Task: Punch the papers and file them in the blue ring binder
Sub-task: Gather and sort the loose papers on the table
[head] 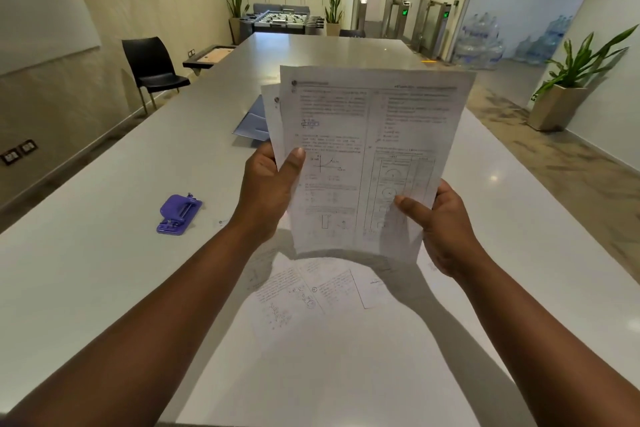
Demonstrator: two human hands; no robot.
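Observation:
Both hands hold a small stack of printed papers [363, 149] upright above the white table [104, 218]. My left hand [268, 191] grips the stack's left edge, thumb on the front sheet. My right hand [446, 222] grips its lower right corner. Behind the stack, the blue ring binder [251, 123] lies on the table, mostly hidden by the sheets. A purple hole punch [178, 215] sits on the table to the left of my left forearm. More printed sheets [311, 295] lie flat on the table under my hands.
A black chair [152, 69] stands by the left wall. A potted plant [568, 90] stands on the floor at the right. A foosball table [284, 21] and more plants are at the far end of the room.

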